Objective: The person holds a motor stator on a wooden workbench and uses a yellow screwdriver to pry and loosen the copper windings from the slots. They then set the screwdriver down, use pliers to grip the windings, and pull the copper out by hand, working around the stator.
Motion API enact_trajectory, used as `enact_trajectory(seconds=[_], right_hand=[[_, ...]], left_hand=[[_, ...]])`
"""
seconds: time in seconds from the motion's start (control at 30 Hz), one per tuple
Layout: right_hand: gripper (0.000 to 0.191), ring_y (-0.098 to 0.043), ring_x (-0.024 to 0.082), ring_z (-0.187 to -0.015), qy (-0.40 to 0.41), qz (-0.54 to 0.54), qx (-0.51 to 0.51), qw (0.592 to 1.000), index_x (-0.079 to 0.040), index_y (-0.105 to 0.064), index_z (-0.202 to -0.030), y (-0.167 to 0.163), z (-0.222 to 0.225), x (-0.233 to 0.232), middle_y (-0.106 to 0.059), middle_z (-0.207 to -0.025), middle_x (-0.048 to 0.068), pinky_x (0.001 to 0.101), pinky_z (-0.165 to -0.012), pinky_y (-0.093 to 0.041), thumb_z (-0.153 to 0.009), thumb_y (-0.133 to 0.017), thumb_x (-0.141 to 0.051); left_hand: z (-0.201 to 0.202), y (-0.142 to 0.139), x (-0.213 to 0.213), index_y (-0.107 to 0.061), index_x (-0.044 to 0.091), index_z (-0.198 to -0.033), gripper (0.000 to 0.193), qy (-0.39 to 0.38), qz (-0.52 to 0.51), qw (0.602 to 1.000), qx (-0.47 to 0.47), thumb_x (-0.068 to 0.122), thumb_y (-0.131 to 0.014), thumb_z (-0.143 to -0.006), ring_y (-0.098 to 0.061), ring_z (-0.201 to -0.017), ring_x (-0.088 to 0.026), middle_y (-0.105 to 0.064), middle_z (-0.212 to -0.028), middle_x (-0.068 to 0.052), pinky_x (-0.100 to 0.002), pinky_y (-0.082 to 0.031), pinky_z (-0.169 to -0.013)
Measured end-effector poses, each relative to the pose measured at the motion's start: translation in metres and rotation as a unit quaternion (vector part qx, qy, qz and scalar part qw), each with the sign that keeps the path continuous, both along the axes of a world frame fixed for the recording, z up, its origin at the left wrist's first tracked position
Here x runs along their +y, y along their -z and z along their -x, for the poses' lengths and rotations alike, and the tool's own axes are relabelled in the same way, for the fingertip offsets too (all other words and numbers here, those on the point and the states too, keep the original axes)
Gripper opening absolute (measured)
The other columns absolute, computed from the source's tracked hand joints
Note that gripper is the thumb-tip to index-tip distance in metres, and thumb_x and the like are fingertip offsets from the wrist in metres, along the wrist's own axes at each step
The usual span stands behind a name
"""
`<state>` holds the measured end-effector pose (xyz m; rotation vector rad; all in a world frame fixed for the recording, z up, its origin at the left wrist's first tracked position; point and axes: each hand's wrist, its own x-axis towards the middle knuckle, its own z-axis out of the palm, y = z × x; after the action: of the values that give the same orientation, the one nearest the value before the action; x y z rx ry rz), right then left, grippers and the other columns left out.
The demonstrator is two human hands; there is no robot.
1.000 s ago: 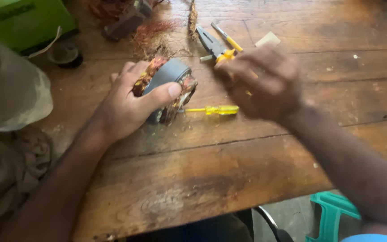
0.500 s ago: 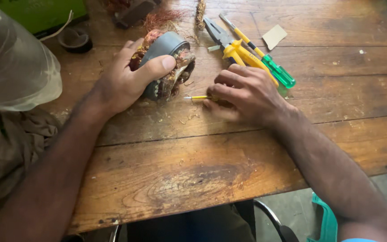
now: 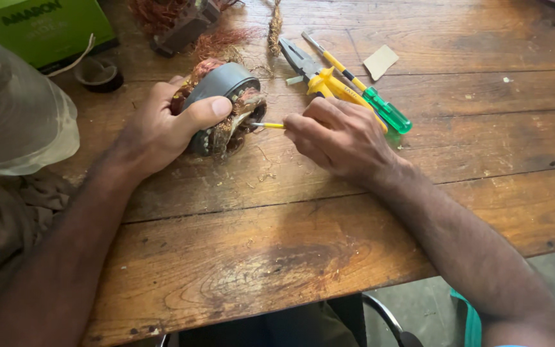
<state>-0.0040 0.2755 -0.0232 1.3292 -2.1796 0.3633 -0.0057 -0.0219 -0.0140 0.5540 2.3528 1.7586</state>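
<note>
Motor stator [image 3: 223, 109] in left hand [image 3: 162, 128]

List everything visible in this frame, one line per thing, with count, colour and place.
motor stator: one, grey with copper windings, table centre-left, in left hand
small screwdriver: one, yellow, tip at the stator, in right hand
pliers: one, yellow handles, behind right hand
green-handled screwdriver: one, beside the pliers
card scrap: one, tan, top right
tape roll: one, dark, top left
box: one, green, top-left corner
plastic bag: one, clear, left edge
wooden table: one, brown
left hand: grips stator
right hand: grips small screwdriver
</note>
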Motion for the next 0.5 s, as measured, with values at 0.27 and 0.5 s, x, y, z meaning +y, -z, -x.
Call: enact_trajectory(seconds=[0.27, 0.5], right_hand=[[0.023, -0.058, 0.011, -0.061, -0.004, 0.053, 0.038, 0.998, -0.008, -0.076, -0.111, -0.007, -0.014, -0.008, -0.064, -0.080, 0.000, 0.0302, -0.053, -0.049, -0.091, -0.086, -0.012], [0.016, -0.061, 0.016, -0.061, 0.020, 0.078, 0.040, 0.996, -0.007, -0.074, -0.098, -0.010, -0.016, -0.007, -0.061, -0.074, 0.001, 0.0328, -0.055, -0.049, -0.088, -0.086, -0.011]], left_hand=[[-0.002, -0.001, 0.003, -0.073, 0.005, -0.116, 0.052, -0.001, -0.009, 1.000, 0.010, 0.049, -0.063, -0.091, -0.059, -0.080, -0.008, -0.069, -0.090, 0.003, -0.026, -0.048, -0.070], [-0.004, -0.007, 0.002, -0.072, 0.005, -0.118, 0.047, -0.009, -0.011, 1.000, -0.016, 0.044, -0.063, -0.092, -0.058, -0.080, -0.007, -0.068, -0.090, 0.004, -0.026, -0.048, -0.069]])
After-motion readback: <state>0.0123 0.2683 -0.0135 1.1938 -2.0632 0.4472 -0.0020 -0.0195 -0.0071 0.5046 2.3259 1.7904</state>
